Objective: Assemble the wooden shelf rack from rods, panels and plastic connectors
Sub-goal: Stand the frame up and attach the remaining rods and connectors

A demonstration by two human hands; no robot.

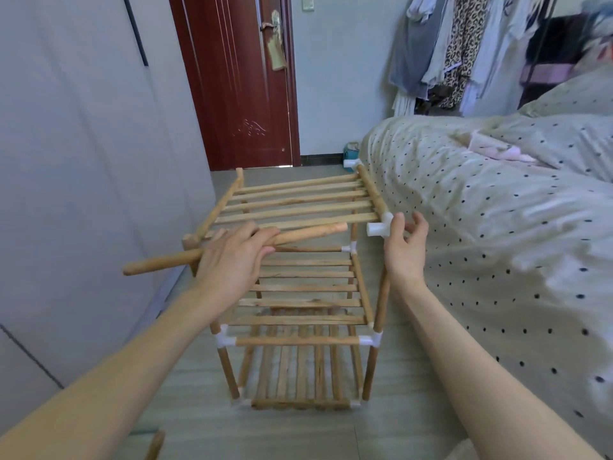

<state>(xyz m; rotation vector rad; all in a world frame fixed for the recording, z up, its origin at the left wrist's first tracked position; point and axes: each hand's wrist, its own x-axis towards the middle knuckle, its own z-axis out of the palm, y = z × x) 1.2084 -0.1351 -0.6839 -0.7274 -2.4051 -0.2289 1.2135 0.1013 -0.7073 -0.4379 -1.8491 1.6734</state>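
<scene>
**Partly assembled shelf rack, with a loose rod held across its top tier**

At far left stands a pale grey wardrobe (83,161); a dark red door (238,81) lies beyond it. The left hand (232,257) is closed around a loose wooden rod (166,260), fingers curled over the top of the shaft. The rod lies nearly level above the near edge of the top slatted panel (295,202), its right end pointing toward a white plastic connector (381,225) and stopping short of it. The wooden shelf rack (298,327) stands on the grey tiled floor (398,426) between wardrobe and bed; it shows three slatted tiers joined by upright rods and white corner connectors. The top panel's near left corner carries no connector. The right hand (406,247) holds the connector at the top tier's near right corner, thumb against its side and the other fingers loosely spread behind it. At right, a bed with a dotted cover (497,244) sits just beside the rack, and hanging clothes (464,44) fill the upper right.
</scene>
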